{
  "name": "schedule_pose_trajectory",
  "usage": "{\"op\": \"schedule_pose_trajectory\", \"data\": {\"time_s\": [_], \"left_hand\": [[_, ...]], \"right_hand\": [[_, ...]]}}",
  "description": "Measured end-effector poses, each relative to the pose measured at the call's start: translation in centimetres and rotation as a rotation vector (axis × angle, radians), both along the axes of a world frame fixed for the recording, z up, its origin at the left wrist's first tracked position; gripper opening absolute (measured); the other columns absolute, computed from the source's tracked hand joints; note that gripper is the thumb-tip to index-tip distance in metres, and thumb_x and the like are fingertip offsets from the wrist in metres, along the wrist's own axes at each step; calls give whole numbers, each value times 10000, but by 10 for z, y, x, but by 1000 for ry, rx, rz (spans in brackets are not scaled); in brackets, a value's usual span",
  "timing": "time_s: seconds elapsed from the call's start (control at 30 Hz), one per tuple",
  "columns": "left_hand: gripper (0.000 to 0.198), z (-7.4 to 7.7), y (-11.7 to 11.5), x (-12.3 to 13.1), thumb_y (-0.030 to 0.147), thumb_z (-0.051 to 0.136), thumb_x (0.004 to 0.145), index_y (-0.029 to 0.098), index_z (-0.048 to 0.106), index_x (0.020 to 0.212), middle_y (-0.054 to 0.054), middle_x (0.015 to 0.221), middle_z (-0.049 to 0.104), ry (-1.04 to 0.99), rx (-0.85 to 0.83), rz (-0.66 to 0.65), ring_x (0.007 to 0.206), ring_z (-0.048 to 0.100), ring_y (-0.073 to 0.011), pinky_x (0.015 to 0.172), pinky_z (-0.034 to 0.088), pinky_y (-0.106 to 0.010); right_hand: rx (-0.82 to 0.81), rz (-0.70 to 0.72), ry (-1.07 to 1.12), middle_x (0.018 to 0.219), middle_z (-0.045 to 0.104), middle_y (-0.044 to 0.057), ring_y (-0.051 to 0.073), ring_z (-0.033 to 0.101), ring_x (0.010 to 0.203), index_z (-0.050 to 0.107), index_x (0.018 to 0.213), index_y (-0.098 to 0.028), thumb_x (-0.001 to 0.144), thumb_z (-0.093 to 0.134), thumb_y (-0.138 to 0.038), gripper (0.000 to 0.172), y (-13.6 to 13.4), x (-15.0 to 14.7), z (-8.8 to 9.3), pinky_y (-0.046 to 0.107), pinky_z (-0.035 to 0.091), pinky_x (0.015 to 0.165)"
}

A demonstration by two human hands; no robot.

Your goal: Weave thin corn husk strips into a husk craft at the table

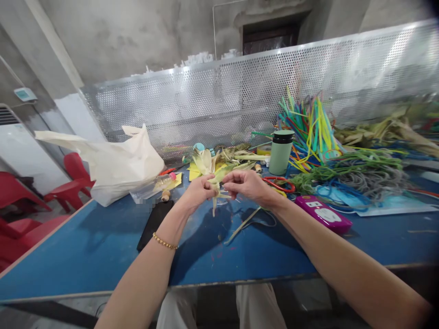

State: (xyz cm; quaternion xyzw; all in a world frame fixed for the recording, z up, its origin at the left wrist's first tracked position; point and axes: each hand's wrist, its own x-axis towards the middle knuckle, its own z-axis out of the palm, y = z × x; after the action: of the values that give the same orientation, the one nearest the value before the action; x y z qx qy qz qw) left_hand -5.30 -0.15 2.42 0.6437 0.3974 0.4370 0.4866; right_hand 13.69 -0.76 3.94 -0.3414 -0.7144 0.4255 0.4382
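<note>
My left hand (pixel 198 192) and my right hand (pixel 247 184) meet above the blue table (pixel 85 246), both pinched on a small bundle of pale yellow-green leaf strips (pixel 216 188). The strips stick out above and below my fingers. A gold bracelet (pixel 164 241) sits on my left wrist. A loose pale strip (pixel 242 225) lies on the table just below my right hand.
A black phone (pixel 155 223) lies left of my left forearm, a white plastic bag (pixel 116 164) beyond it. A green cup (pixel 281 152), red-handled scissors (pixel 279 182), a magenta case (pixel 324 213) and piles of coloured strips (pixel 315 128) fill the right. A perforated metal screen (pixel 222 100) backs the table. Red chairs (pixel 72 183) stand left.
</note>
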Motion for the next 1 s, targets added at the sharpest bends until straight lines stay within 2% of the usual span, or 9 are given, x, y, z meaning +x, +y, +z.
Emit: {"op": "schedule_pose_trajectory", "data": {"time_s": [0.17, 0.33, 0.4, 0.47, 0.6, 0.7, 1.0], "left_hand": [[711, 0, 2, 0, 110, 684, 641, 33, 503, 1325, 101, 527, 458, 76, 74, 84, 490, 379, -57, 519, 291, -211], [736, -1, 2, 2, 129, 697, 642, 37, 490, 1342, 100, 546, 470, 82, 123, 105, 497, 370, -56, 514, 282, -211], [736, -1, 1, 3, 139, 709, 639, 29, 497, 1336, 100, 542, 462, 69, 127, 94, 497, 368, -56, 513, 280, -214], [721, 0, -1, 5, 142, 716, 634, 26, 517, 1317, 101, 536, 452, 48, 114, 83, 494, 371, -55, 514, 285, -217], [707, 1, -4, 7, 120, 696, 634, 16, 520, 1311, 104, 519, 439, 19, 73, 66, 482, 372, -57, 515, 295, -221], [720, 0, -4, 7, 110, 688, 637, 6, 502, 1325, 106, 517, 437, 17, 70, 65, 480, 355, -55, 511, 282, -223], [731, -3, -2, 9, 103, 696, 653, 26, 492, 1351, 90, 540, 471, 46, 114, 57, 493, 384, -59, 516, 279, -228]], "right_hand": [[82, -28, -106, 589, 650, 21, 125, 618, 533, 651, 711, -127, 770, 670, -336, 218, -1, 2, 1, 233, 476, 528], [313, -200, -273, 530, 572, -24, 78, 482, 424, 577, 687, -156, 844, 566, -309, 219, 4, 1, -5, 213, 368, 461], [400, -248, -327, 517, 550, -32, 76, 477, 435, 560, 689, -162, 858, 548, -290, 212, 6, 0, -9, 208, 362, 475], [393, -225, -326, 513, 548, -39, 84, 511, 439, 559, 727, -167, 876, 518, -279, 191, 8, -2, -11, 207, 389, 488], [278, -119, -248, 595, 617, -26, 116, 614, 491, 585, 825, -172, 842, 529, -232, 84, 10, -4, -15, 215, 462, 508], [218, -93, -219, 615, 643, -11, 137, 647, 525, 600, 813, -171, 801, 569, -224, 62, 10, -4, -17, 226, 490, 514], [262, -183, -298, 490, 584, -36, 101, 562, 399, 637, 719, -158, 786, 572, -220, 112, 13, -4, -18, 203, 426, 452]]}}
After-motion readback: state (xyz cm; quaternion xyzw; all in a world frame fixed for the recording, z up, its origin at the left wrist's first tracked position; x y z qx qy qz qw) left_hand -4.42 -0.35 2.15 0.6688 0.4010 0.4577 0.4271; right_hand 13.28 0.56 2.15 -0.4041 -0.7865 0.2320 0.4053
